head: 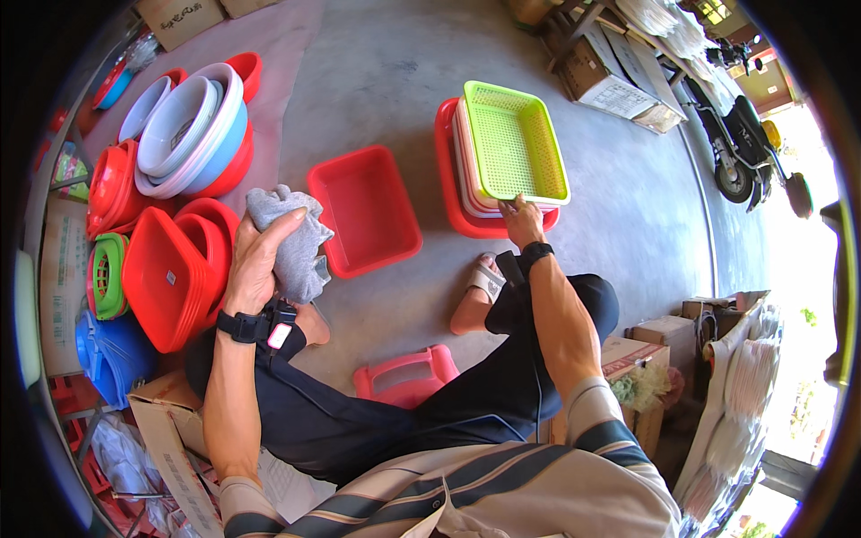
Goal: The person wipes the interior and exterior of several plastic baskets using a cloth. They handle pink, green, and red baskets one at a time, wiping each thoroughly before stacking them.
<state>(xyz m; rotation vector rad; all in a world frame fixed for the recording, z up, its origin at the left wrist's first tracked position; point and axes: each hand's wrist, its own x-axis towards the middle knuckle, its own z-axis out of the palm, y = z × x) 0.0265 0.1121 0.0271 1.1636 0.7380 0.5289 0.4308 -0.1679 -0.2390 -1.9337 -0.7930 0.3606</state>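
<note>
My left hand [254,263] grips a bunched grey cloth [290,235], raised left of a red rectangular plastic basin [366,208] on the floor. On the right, my right hand [523,218] touches the near rim of a lime-green perforated plastic basket [514,144]. That basket tops a stack of white and pink baskets [465,161]. The stack sits in a second red basin [445,134]. My right fingers bend over the rim, and some of them are hidden.
Round basins in white, blue and red [178,128] are piled at the left, with red rectangular basins [168,279] nearer me. A pink plastic stool [407,376] is between my legs. Cardboard boxes [605,74] and a parked scooter [746,148] stand at the right.
</note>
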